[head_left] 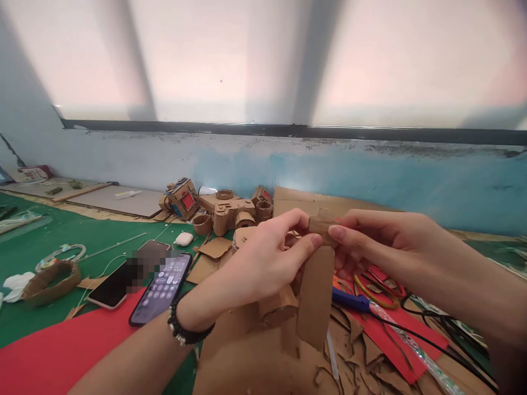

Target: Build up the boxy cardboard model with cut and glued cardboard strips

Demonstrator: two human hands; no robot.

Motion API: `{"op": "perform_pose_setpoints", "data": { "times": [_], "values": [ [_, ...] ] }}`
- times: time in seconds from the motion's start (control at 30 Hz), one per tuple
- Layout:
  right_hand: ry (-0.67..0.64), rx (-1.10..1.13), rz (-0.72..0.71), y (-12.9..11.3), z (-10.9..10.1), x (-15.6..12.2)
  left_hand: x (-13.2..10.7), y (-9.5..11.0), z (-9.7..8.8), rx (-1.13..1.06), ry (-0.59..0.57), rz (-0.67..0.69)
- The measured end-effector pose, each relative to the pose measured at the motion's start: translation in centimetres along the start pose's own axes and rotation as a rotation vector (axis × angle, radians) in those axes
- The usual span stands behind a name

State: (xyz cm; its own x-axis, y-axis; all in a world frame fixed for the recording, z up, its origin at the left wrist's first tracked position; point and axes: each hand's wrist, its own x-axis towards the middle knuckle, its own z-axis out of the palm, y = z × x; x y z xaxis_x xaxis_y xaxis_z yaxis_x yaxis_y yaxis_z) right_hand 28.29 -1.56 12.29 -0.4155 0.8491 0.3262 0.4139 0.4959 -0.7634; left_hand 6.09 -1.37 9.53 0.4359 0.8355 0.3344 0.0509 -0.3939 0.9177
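Between both hands is a long cardboard strip (316, 299), its upper end bent or folded over and its lower end hanging down. My left hand (284, 252) pinches the left side of that upper end with thumb and forefinger. From the right, my right hand (370, 241) pinches the same end, thumb in front. Behind and below my left hand sits a cardboard model with a round tube (279, 310), partly hidden by the hand. A large cardboard sheet (242, 356) lies underneath.
Cardboard cameras (234, 215) stand near the wall. Left are two phones (160, 291), an earbud case (183, 239) and a cardboard ring (51, 282). On the right are cardboard scraps (358, 356), a blue-handled tool (349, 299) with a black cable, and red sheets (395, 340).
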Motion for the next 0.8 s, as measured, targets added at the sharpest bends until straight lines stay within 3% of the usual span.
{"op": "perform_pose_setpoints", "data": {
  "times": [0.1,0.27,0.43,0.57,0.7,0.8],
  "values": [
    [0.058,-0.006,0.020,-0.4,0.1,-0.1,0.1,0.1,0.3,-0.031,0.008,-0.003],
    [0.157,-0.018,-0.047,-2.4,1.0,0.2,0.2,0.3,0.7,-0.277,-0.051,-0.055],
    [0.216,-0.044,-0.095,-2.9,1.7,0.1,0.1,-0.9,2.3,-0.399,0.009,-0.039],
    [0.224,0.011,-0.095,-2.7,2.2,-0.3,0.0,-1.5,3.7,-0.634,0.026,-0.054],
    [0.377,-0.289,-0.153,-2.7,2.2,-0.3,-0.1,-1.1,4.3,-0.714,0.133,-0.125],
    [0.468,-0.393,-0.207,-2.8,2.1,-0.4,-0.3,-0.6,4.3,-0.655,0.146,-0.082]
  ]
}}
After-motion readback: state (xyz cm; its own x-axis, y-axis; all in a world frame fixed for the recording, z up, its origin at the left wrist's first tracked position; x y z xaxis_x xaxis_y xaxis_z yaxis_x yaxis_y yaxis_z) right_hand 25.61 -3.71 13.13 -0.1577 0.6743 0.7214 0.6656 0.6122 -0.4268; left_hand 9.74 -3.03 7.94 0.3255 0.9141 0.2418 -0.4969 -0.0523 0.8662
